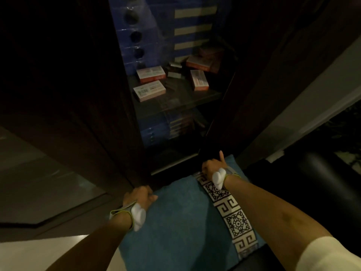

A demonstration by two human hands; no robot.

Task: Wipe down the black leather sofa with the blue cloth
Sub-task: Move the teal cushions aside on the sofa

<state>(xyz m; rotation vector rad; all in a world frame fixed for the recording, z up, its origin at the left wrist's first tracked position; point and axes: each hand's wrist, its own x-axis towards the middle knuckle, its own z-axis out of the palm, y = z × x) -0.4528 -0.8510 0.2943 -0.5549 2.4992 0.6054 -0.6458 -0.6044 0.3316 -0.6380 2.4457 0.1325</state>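
We are gripping a blue cushion (175,218) with both hands, left hand (139,197) and right hand (212,166), lifting it off the black leather sofa (304,184). No blue cloth is showing, so we are judging the wiping as not yet begun.

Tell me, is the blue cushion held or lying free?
Held: the left hand and right hand grip the blue cushion at its far corners.

The cushion (175,222) is matt blue cloth with a woven patterned band. The sofa (304,173) looks glossy black leather. The cabinet (78,114) is dark wood.
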